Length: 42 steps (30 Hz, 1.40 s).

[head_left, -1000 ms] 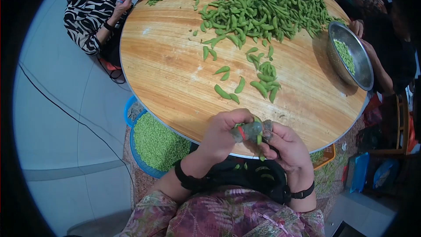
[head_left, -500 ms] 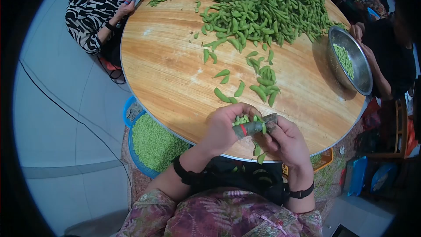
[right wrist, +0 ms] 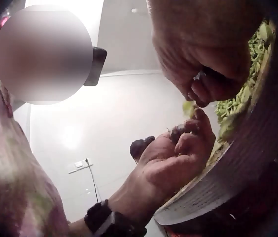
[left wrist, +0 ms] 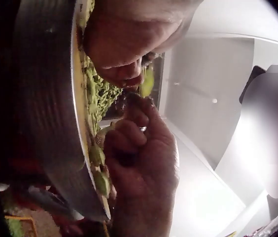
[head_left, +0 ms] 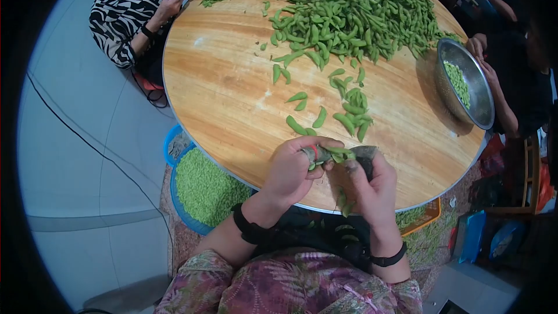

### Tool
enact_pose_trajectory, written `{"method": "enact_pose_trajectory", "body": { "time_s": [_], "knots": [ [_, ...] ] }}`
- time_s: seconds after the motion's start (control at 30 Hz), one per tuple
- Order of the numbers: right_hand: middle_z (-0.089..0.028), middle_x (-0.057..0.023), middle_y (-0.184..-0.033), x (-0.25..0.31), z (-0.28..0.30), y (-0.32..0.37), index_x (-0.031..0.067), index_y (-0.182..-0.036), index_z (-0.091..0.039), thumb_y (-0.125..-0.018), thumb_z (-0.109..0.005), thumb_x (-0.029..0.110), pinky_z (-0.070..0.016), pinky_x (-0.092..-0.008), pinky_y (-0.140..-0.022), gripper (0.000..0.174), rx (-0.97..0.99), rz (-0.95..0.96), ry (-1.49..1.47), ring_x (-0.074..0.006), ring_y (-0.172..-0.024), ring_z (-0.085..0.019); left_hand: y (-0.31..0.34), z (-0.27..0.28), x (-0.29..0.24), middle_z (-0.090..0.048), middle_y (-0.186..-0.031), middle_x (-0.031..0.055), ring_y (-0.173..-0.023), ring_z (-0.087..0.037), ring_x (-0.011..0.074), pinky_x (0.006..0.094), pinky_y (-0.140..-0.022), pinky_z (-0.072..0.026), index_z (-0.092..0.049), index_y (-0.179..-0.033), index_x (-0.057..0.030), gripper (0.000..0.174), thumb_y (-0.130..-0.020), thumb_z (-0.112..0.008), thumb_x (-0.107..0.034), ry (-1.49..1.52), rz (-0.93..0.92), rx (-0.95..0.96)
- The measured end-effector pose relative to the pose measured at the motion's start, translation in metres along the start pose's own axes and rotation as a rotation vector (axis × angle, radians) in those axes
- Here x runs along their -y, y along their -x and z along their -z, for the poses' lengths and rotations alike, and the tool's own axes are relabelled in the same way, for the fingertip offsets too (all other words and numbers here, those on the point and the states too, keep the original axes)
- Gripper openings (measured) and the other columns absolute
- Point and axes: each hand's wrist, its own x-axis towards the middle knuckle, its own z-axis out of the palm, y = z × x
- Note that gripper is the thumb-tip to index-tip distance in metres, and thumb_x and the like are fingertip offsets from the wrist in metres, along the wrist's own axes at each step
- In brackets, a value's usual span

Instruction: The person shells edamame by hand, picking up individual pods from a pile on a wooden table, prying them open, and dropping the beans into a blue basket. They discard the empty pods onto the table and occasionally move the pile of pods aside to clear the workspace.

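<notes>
Over the near table edge, my left hand (head_left: 290, 168) and right hand (head_left: 376, 189) meet at a green soybean pod (head_left: 342, 154). Both hands pinch it, the right with thumb and finger. Grey wraps cover some fingertips, and a red band (head_left: 314, 152) circles one on the left. Pale green beans show within the curled left fingers. In the left wrist view the pod (left wrist: 147, 83) sits between the fingertips of both hands. Below the hands, a few pods (head_left: 344, 203) lie at the table edge. A loose group of pods (head_left: 353, 110) lies just beyond.
A large heap of pods (head_left: 349, 11) covers the far side of the round wooden table (head_left: 226, 81). At right stands a tilted metal colander (head_left: 479, 90) with beans. A blue basin of shelled beans (head_left: 206, 189) is below left. Other people sit at left and right.
The left hand, earlier showing several beans in its palm, has turned and curled over them. The right hand has shifted, and a pod is now held between both hands.
</notes>
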Motion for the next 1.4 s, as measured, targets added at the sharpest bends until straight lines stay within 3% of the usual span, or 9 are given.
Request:
{"method": "enact_pose_trajectory", "body": {
  "time_s": [0.27,0.63,0.7,0.8,0.93,1.03,1.1,1.33,1.4],
  "knots": [
    [-0.052,-0.0029,-0.058,0.026,0.015,0.001,-0.0016,-0.083,-0.056,-0.081,-0.061,0.007,-0.0382,-0.023,-0.047,0.011,0.255,-0.086,0.187,-0.0059,-0.052,-0.046,0.008,-0.003,0.013,-0.059,-0.083,0.0033,-0.065,-0.051,0.0048,0.0164,-0.052,-0.0366,-0.058,-0.096,0.0019,0.015,-0.081,-0.055,-0.001,-0.209,-0.118,0.071],
    [-0.055,-0.0052,-0.057,0.016,0.004,0.012,-0.0003,-0.081,-0.057,-0.079,-0.066,0.01,-0.0389,-0.0253,-0.045,0.014,0.053,0.135,0.178,-0.0099,-0.049,-0.051,0.015,-0.002,0.005,-0.062,-0.083,0.0056,-0.069,-0.055,0.0067,0.0181,-0.056,-0.04,-0.061,-0.097,0.0028,0.019,-0.078,-0.06,-0.001,-0.15,-0.108,0.155],
    [-0.053,0.0001,-0.056,0.013,0.007,0.013,0.0006,-0.081,-0.058,-0.084,-0.06,0.011,-0.0334,-0.022,-0.041,0.011,0.141,-0.203,-0.188,-0.0064,-0.046,-0.046,0.014,0.0,0.0,-0.063,-0.082,0.0059,-0.073,-0.058,0.0114,0.0227,-0.063,-0.0441,-0.065,-0.093,0.0007,0.016,-0.077,-0.062,-0.003,-0.758,-0.398,0.183],
    [-0.048,0.0036,-0.054,0.014,0.005,0.013,0.0015,-0.081,-0.059,-0.087,-0.056,0.012,-0.0276,-0.0184,-0.04,0.012,0.157,-0.508,-0.534,-0.0031,-0.043,-0.038,0.017,0.004,-0.004,-0.063,-0.081,0.0067,-0.074,-0.059,0.0154,0.0261,-0.068,-0.0452,-0.066,-0.092,-0.0024,0.017,-0.076,-0.063,-0.004,-0.928,-0.463,0.194],
    [-0.046,0.0029,-0.052,0.014,-0.001,0.012,0.0011,-0.084,-0.06,-0.087,-0.055,0.011,-0.0269,-0.0174,-0.04,0.012,0.158,-0.537,-0.661,-0.0026,-0.041,-0.035,0.022,0.01,0.001,-0.062,-0.08,0.0081,-0.074,-0.06,0.016,0.0259,-0.067,-0.045,-0.066,-0.093,-0.0039,0.019,-0.074,-0.064,-0.004,-0.897,-0.486,0.185],
    [-0.046,0.0036,-0.052,0.016,-0.005,0.011,0.0004,-0.082,-0.061,-0.085,-0.058,0.011,-0.0275,-0.0183,-0.042,0.012,0.157,-0.522,-0.612,-0.0024,-0.044,-0.035,0.025,0.01,-0.002,-0.062,-0.08,0.0081,-0.073,-0.06,0.016,0.0258,-0.067,-0.0449,-0.066,-0.09,-0.0032,0.016,-0.075,-0.064,-0.005,-0.915,-0.46,0.163],
    [-0.044,0.0038,-0.053,0.01,-0.012,0.011,-0.0005,-0.077,-0.062,-0.083,-0.061,0.011,-0.0274,-0.0198,-0.043,0.013,0.037,-0.103,-0.091,-0.0026,-0.048,-0.035,0.026,0.017,0.0,-0.062,-0.08,0.0101,-0.076,-0.061,0.0192,0.028,-0.068,-0.046,-0.064,-0.094,-0.0016,0.018,-0.076,-0.062,-0.007,-0.932,-0.478,0.14],
    [-0.042,0.002,-0.051,0.022,-0.013,-0.003,-0.0008,-0.068,-0.057,-0.08,-0.064,0.01,-0.0294,-0.0219,-0.044,0.018,0.151,-0.223,-0.084,-0.0033,-0.051,-0.036,0.023,0.021,-0.002,-0.062,-0.082,0.0051,-0.076,-0.059,0.0126,0.0255,-0.07,-0.0459,-0.061,-0.091,0.0008,0.015,-0.077,-0.063,-0.003,-0.907,-0.459,0.036],
    [-0.044,0.0013,-0.051,0.034,-0.012,-0.008,-0.0009,-0.067,-0.055,-0.08,-0.064,0.011,-0.0307,-0.0231,-0.044,0.02,0.415,-0.143,0.058,-0.0027,-0.051,-0.037,0.016,0.027,0.005,-0.06,-0.084,0.0075,-0.072,-0.057,0.0118,0.0209,-0.063,-0.0442,-0.057,-0.093,0.002,0.014,-0.081,-0.057,-0.004,-0.538,-0.376,-0.042]
  ]
}}
